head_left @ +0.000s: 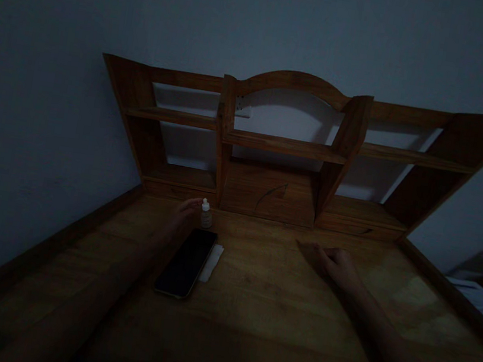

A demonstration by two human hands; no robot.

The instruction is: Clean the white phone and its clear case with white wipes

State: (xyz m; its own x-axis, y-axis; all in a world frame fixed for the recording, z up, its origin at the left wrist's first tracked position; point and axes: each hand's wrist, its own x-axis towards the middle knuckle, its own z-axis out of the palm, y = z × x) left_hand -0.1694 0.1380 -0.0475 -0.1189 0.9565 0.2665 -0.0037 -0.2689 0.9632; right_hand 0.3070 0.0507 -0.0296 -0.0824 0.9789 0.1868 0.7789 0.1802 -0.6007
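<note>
On the desk (262,286), far left, the bottle (206,218) is stood upright, seemingly borne by its base; whether it is gripped by the left hand (183,210) cannot be told. The right hand (341,267) is placed well apart, curled, its closure unclear.

So the room's pretty dim, plain wall (264,16) at the back, and there's this wooden shelf unit (286,146) standing along the far side of a wooden desk (262,292). Middle section has an arched top rail (294,80) and, low down, a wood panel (292,203) with a dark curved mark on it. White socket (243,111) shows through the upper middle opening. Black-screened phone (186,263) lies flat on the desktop, white paper (212,262) poking out along its right side. Something whitish (478,301) sits past the right edge, too dark to make out
</note>
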